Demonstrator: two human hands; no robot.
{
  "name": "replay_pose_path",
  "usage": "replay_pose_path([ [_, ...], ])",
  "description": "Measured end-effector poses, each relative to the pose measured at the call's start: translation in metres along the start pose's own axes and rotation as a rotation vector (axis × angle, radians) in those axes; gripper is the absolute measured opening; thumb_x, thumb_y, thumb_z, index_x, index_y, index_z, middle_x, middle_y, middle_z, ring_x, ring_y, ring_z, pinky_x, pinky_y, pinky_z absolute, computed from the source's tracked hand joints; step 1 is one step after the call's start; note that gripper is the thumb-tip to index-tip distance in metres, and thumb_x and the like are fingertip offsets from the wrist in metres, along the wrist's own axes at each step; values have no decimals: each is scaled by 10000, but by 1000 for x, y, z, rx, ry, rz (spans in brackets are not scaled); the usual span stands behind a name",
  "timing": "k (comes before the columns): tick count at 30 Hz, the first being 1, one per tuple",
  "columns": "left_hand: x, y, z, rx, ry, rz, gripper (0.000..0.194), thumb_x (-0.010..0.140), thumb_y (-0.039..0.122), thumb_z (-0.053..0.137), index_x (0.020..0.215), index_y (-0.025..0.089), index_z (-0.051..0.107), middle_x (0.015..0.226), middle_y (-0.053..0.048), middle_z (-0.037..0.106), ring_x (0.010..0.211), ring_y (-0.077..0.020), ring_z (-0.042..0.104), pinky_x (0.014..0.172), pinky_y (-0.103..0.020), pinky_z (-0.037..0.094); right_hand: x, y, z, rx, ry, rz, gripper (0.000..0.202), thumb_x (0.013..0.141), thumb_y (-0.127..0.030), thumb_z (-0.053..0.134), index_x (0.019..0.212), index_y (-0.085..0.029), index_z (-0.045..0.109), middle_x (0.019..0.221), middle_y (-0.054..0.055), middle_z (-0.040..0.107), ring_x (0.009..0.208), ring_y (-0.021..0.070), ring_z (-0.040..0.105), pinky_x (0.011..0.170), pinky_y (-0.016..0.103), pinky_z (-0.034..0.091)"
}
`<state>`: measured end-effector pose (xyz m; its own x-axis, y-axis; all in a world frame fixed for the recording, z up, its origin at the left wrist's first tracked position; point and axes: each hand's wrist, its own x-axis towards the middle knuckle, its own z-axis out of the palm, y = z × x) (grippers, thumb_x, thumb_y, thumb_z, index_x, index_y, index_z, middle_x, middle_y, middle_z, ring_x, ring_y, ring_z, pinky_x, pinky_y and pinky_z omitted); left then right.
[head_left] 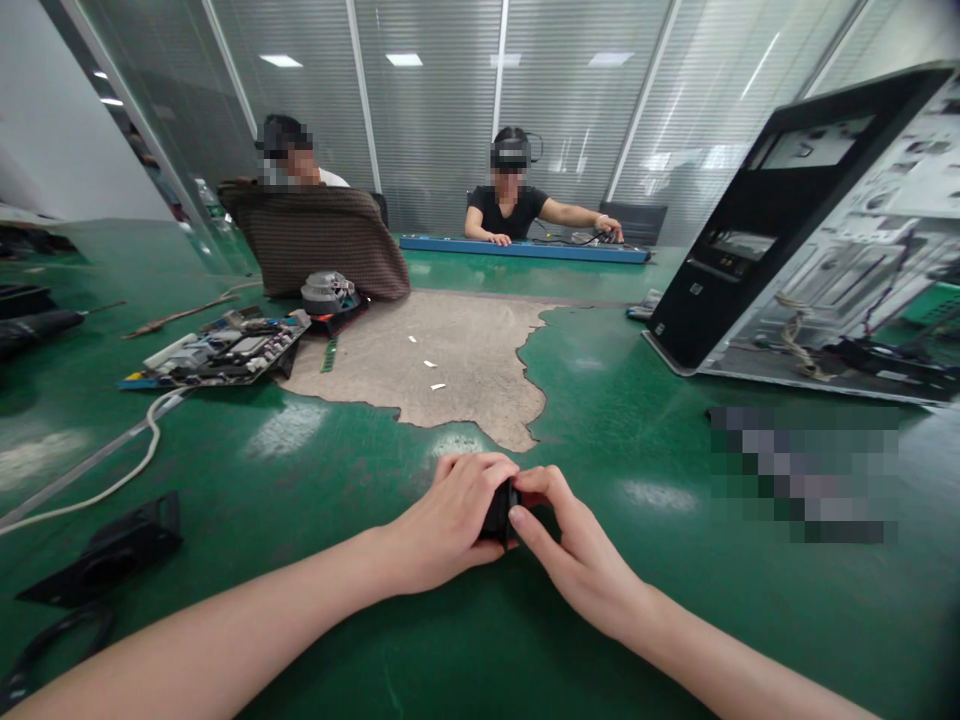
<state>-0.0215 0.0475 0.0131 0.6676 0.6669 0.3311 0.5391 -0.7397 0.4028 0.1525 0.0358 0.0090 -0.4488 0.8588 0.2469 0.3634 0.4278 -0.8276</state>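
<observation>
A small black object (498, 512) is between my two hands, low in the middle of the head view, just above the green tabletop. Wrapped over its left side and top is my left hand (450, 520). The bent index finger and thumb of my right hand (564, 540) pinch its right edge. My fingers hide much of the object, so its full shape cannot be made out.
A circuit board (229, 348) and a round metal cooler (330, 293) sit at the left, near a bare brown patch (450, 350). Black parts (112, 548) lie nearer. An open computer case (720, 230) stands right. Two people (510, 205) sit across the table.
</observation>
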Motion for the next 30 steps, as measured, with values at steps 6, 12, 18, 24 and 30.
replay_pose_path([
  [6, 0, -1, 0, -5, -17, -17, 592, 711, 171, 551, 1189, 206, 203, 1171, -99, 402, 1081, -221, 366, 896, -406, 273, 4, -3, 0, -25, -30, 49, 207, 855, -219, 370, 1062, -226, 362, 968, 38, 487, 867, 148, 482, 793, 310, 421],
  [12, -1, -2, 1, 14, -3, -20, 592, 708, 169, 547, 1187, 202, 200, 1173, -103, 399, 1079, -225, 368, 894, -411, 274, -3, 0, -2, -121, -32, -71, 194, 829, -210, 425, 1020, -230, 395, 1003, 44, 480, 948, 175, 447, 845, 343, 393],
  [18, -1, -1, 1, 12, 6, -8, 576, 727, 198, 542, 1192, 206, 203, 1177, -101, 403, 1077, -221, 376, 889, -408, 280, 1, 2, 1, -50, 37, -39, 83, 835, -213, 411, 917, -214, 428, 929, 37, 494, 882, 159, 476, 800, 326, 419],
  [24, 0, -1, 0, 14, -16, -16, 560, 731, 198, 545, 1186, 192, 218, 1173, -104, 408, 1079, -217, 373, 893, -401, 280, 5, 0, 1, 4, 4, 45, 168, 841, -223, 400, 1008, -208, 409, 960, 52, 502, 901, 166, 485, 814, 343, 423],
  [30, -1, -2, 1, 11, -6, -40, 572, 715, 185, 547, 1183, 197, 219, 1168, -100, 408, 1083, -219, 372, 896, -407, 274, -2, 2, -2, -66, -9, -34, 186, 814, -222, 459, 998, -229, 432, 971, 43, 511, 911, 176, 483, 821, 352, 416],
])
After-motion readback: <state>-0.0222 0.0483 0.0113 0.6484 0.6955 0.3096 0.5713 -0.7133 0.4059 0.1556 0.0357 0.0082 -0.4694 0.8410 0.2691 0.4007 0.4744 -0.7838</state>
